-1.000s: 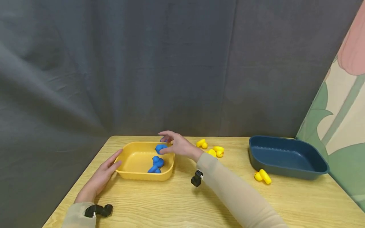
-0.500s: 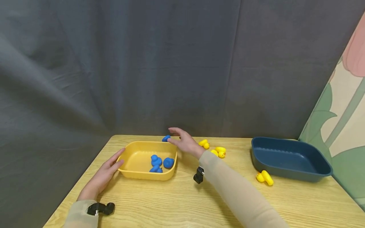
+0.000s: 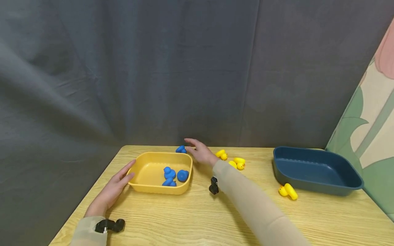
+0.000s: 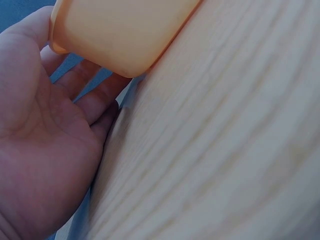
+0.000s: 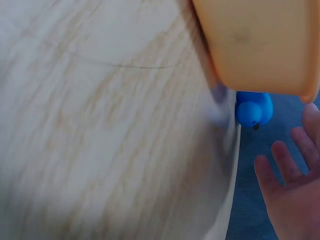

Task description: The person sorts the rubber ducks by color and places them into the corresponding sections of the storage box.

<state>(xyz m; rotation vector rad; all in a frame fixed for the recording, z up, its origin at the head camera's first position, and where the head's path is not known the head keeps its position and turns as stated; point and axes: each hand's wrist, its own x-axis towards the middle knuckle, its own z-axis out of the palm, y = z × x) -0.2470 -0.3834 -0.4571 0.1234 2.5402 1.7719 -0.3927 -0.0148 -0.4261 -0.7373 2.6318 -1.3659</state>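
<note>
A yellow plastic bin holds three blue toy ducks, gathered toward its right side. My left hand rests against the bin's left end, thumb and fingers fairly straight along the rim. In the left wrist view the fingers reach beside the bin's outer wall. Behind the bin's back right corner, one more blue duck lies on the table near the back edge. My right hand is just right of that duck, fingers extended and holding nothing. The right wrist view shows the duck apart from the fingertips.
Several yellow ducks lie on the wooden table close to my right forearm. A dark blue bin stands at the right, with another yellow duck at its front left. A grey curtain hangs behind.
My right hand let a blue duck down into the yellow bin, then moved right and back to beside the duck behind it. My left hand stays at the bin's left end.
</note>
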